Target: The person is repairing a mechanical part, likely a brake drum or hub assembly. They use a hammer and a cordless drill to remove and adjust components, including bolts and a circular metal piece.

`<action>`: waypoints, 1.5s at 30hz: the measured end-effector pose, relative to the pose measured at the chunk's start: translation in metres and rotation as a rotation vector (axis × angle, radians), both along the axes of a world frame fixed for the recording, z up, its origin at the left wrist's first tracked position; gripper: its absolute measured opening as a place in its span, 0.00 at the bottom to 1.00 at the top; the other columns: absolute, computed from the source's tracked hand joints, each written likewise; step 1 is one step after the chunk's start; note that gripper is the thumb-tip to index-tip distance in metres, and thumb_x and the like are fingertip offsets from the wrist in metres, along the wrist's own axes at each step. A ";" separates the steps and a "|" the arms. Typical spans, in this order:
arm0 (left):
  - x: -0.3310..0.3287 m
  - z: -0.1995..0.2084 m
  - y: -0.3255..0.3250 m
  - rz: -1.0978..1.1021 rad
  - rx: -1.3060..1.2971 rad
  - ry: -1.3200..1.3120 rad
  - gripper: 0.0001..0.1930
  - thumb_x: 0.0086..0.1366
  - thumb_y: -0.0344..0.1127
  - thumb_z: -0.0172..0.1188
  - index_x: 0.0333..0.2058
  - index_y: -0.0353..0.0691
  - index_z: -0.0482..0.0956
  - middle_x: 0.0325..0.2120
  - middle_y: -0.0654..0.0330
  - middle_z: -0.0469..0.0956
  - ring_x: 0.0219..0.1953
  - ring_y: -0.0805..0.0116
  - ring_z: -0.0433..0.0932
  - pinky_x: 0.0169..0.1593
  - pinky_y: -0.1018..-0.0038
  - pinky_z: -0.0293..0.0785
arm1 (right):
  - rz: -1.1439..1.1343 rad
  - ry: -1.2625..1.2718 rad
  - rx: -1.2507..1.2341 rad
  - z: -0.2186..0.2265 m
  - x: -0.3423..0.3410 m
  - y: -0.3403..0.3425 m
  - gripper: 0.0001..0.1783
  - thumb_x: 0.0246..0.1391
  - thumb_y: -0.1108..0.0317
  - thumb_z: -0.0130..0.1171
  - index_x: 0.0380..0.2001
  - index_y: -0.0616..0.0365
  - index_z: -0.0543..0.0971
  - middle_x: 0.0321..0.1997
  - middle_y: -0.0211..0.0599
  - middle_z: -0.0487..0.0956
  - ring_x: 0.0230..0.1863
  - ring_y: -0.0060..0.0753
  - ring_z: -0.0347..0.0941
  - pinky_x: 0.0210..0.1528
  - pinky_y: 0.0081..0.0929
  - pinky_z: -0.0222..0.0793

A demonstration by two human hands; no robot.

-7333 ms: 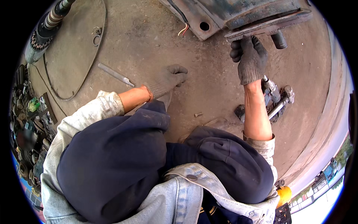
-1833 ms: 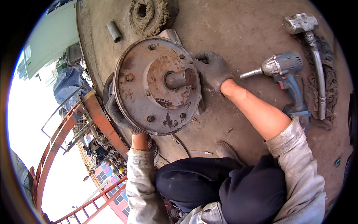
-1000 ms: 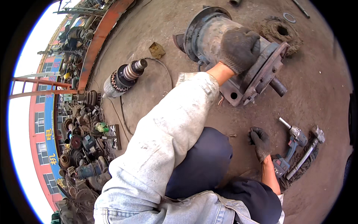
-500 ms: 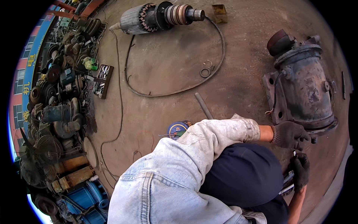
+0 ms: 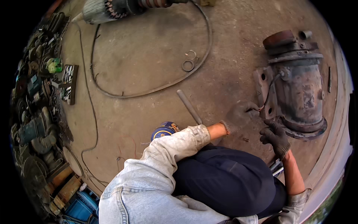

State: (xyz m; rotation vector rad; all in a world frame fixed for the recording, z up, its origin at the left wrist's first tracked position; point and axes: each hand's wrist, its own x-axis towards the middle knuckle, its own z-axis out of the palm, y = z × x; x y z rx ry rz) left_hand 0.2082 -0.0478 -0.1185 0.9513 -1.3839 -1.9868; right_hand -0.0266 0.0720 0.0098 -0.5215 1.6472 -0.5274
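Observation:
At the lower left of a rusty motor housing (image 5: 300, 93), my left hand (image 5: 242, 113) wears a dark knit glove. Its fingertips close in a pinch at the bare ends of a thin black cable (image 5: 269, 87) coming out of the housing's side. The hand is slightly blurred. Just to the right, below the housing's flanged lower end, my gloved right hand (image 5: 276, 139) is raised with its fingers apart and nothing visible in them. Metal tools (image 5: 276, 168) partly show beside my right forearm, mostly hidden by my dark-trousered knee.
A metal bar (image 5: 189, 107) and a round blue tin (image 5: 164, 130) lie near my left sleeve. Farther off are two rings (image 5: 188, 65), a looped cable (image 5: 149, 91) and a wound rotor (image 5: 108, 10). A toolbox (image 5: 69, 85) and piled motor parts (image 5: 35, 127) line the left side.
My left hand has moved left from the housing's lower flange to the cable ends. My right hand has risen toward the housing, its fingers spreading; the small shiny piece there no longer shows. The view has shifted.

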 end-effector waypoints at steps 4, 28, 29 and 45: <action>0.030 -0.006 -0.063 0.124 0.036 -0.288 0.09 0.76 0.34 0.66 0.47 0.35 0.89 0.36 0.62 0.88 0.40 0.72 0.84 0.46 0.71 0.81 | 0.527 0.408 -0.073 -0.002 -0.028 0.020 0.29 0.66 0.58 0.70 0.64 0.64 0.80 0.48 0.47 0.89 0.48 0.46 0.87 0.53 0.38 0.82; 0.084 -0.045 -0.115 -0.470 -0.412 -1.074 0.18 0.68 0.40 0.75 0.47 0.29 0.88 0.33 0.58 0.88 0.37 0.73 0.82 0.42 0.71 0.79 | -0.728 0.460 0.261 -0.146 -0.113 0.312 0.33 0.53 0.63 0.76 0.60 0.63 0.79 0.47 0.45 0.86 0.43 0.40 0.84 0.47 0.38 0.82; 0.087 -0.037 -0.110 -0.439 -0.447 -1.104 0.20 0.69 0.40 0.75 0.51 0.29 0.87 0.35 0.59 0.88 0.38 0.72 0.83 0.43 0.72 0.79 | -0.802 0.353 0.239 -0.138 -0.111 0.305 0.30 0.52 0.67 0.75 0.57 0.62 0.78 0.44 0.42 0.84 0.39 0.37 0.82 0.43 0.37 0.81; -0.199 0.181 -0.095 -0.674 -1.618 -0.329 0.24 0.73 0.40 0.72 0.63 0.38 0.81 0.58 0.46 0.82 0.57 0.46 0.84 0.61 0.57 0.80 | -1.211 -0.750 -0.702 -0.074 -0.052 0.213 0.26 0.59 0.73 0.71 0.61 0.66 0.80 0.44 0.35 0.83 0.31 0.28 0.82 0.36 0.33 0.84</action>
